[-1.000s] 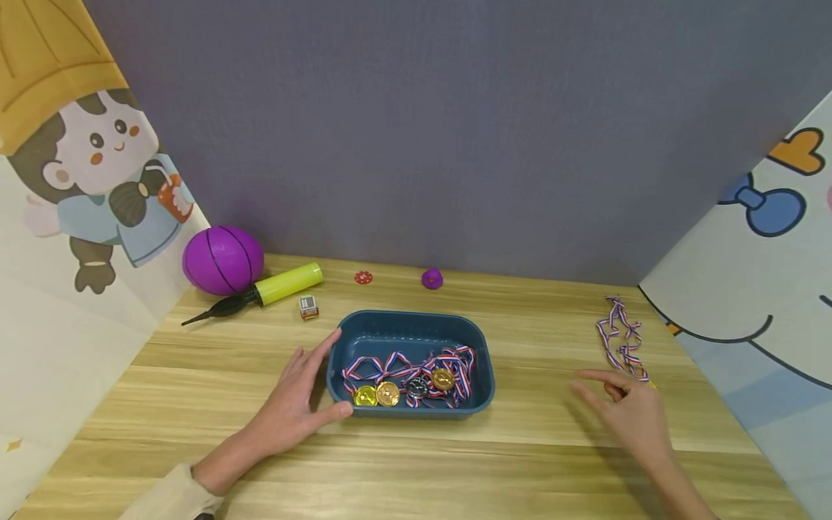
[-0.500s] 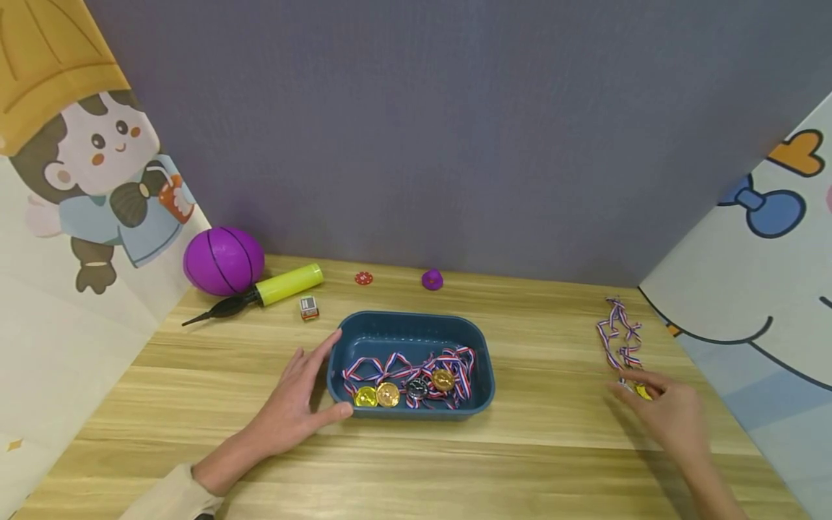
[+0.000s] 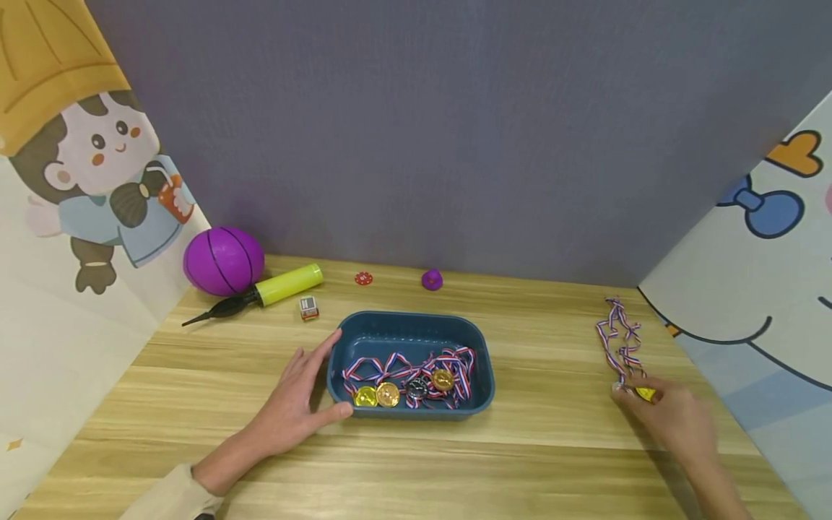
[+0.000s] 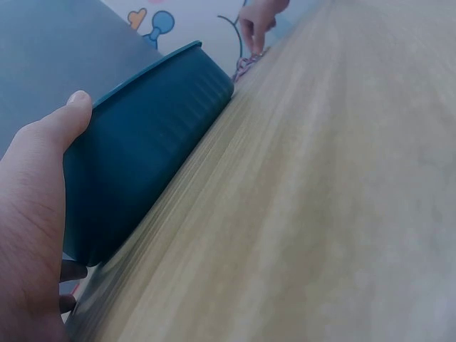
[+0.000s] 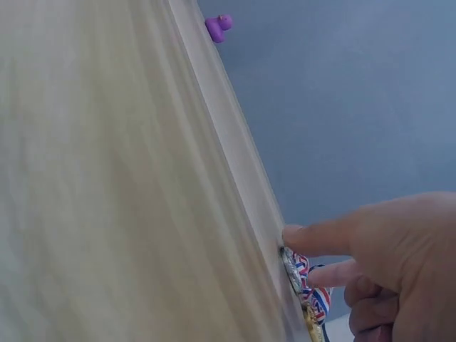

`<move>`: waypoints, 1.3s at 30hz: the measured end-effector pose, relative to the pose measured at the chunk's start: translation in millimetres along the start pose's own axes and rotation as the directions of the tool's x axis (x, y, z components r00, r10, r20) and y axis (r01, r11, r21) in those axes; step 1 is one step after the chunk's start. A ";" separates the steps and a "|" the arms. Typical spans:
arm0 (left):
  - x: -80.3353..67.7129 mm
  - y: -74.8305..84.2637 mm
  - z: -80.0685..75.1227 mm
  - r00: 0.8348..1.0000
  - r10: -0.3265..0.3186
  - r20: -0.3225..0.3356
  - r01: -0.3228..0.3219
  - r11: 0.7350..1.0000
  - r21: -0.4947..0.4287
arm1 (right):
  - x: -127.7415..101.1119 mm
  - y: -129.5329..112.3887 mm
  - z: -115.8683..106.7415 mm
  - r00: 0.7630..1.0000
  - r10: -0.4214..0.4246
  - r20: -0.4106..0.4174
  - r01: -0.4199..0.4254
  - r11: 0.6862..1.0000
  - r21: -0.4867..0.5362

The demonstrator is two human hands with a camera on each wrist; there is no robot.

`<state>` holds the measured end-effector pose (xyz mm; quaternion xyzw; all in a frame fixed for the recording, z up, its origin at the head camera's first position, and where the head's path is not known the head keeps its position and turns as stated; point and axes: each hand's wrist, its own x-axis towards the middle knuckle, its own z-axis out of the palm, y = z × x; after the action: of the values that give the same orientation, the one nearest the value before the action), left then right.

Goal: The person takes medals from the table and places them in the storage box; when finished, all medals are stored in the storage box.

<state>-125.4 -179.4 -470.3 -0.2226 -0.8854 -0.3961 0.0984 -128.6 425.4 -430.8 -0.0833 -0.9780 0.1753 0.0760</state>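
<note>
My left hand [image 3: 289, 408] holds the left end of a dark blue plastic bin [image 3: 482, 347], thumb at the near corner and fingers along the far side. Inside the bin lie several medals [image 3: 388, 394] on red, white and blue ribbons, gold-coloured and dark. At the right of the table, my right hand [image 3: 676, 419] pinches a silver medal [image 5: 291, 267] between thumb and index finger. Beside it a gold medal [image 3: 645, 393] shows partly from under the fingers. Their striped ribbons [image 3: 611, 339] stretch away toward the back of the table.
A purple ball [image 3: 224, 260] sits at the back left, with a yellow and black hand pump [image 3: 286, 284] against it. A small box [image 3: 308, 308], a red chip [image 3: 363, 278] and a purple rubber duck [image 5: 217, 27] lie along the back. A grey panel [image 3: 416, 144] stands behind the table.
My right hand has moved right and come down onto the medals, its thumb and index finger now at the silver one. The left hand and bin have stayed put.
</note>
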 end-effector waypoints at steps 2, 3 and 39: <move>0.1 -0.1 0.3 1.000 0.002 -0.001 -0.002 1.000 0.001 | 1.1 1.1 2.3 1.000 -0.008 0.013 0.008 1.000 -0.003; 0.1 -0.1 0.4 1.000 0.003 -0.001 -0.003 1.000 0.000 | 1.6 1.7 3.8 1.000 -0.018 0.014 0.018 1.000 -0.001; -0.2 1.3 -0.5 1.000 -0.003 -0.004 0.003 1.000 -0.002 | -14.8 -68.2 46.4 0.903 -0.420 -0.087 0.429 0.888 0.169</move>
<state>-124.6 -179.2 -469.2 -0.2208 -0.8850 -0.3977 0.0993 -131.7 344.2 -451.3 0.1355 -0.9501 0.2419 0.1432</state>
